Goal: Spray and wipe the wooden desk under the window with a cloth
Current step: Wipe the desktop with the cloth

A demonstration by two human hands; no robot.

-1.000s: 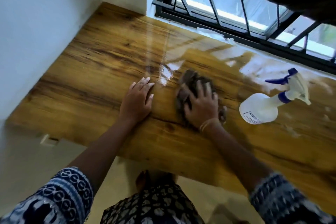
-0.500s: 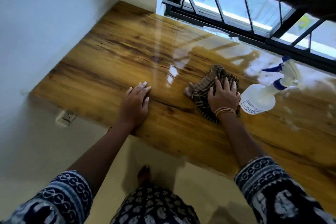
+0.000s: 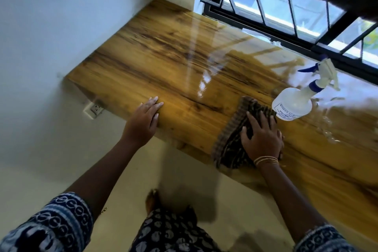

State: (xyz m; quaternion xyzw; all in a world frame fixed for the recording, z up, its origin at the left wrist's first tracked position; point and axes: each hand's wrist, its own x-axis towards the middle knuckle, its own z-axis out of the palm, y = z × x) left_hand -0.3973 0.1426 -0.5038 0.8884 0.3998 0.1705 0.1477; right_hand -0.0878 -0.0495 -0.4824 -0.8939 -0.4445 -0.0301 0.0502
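The glossy wooden desk [image 3: 155, 63] runs along the wall under a black-barred window. My right hand [image 3: 261, 137] presses flat on a brown checked cloth [image 3: 231, 137] near the desk's front edge, fingers spread over it. A white spray bottle [image 3: 294, 104] with a blue trigger lies on its side just beyond the cloth, nozzle toward the window. My left hand [image 3: 145, 118] rests flat on the front edge of the desk, to the left of the cloth, holding nothing.
The window frame [image 3: 286, 35] borders the desk's far side. A white wall closes the left end, with a socket [image 3: 95, 109] below the desk edge. Wet streaks and glare cover the desk's right part. My foot shows on the beige floor [image 3: 61, 170] below.
My right hand has pulled the cloth back from beside the bottle toward the desk's front edge. The left hand stays planted at the edge. The camera view has shifted.
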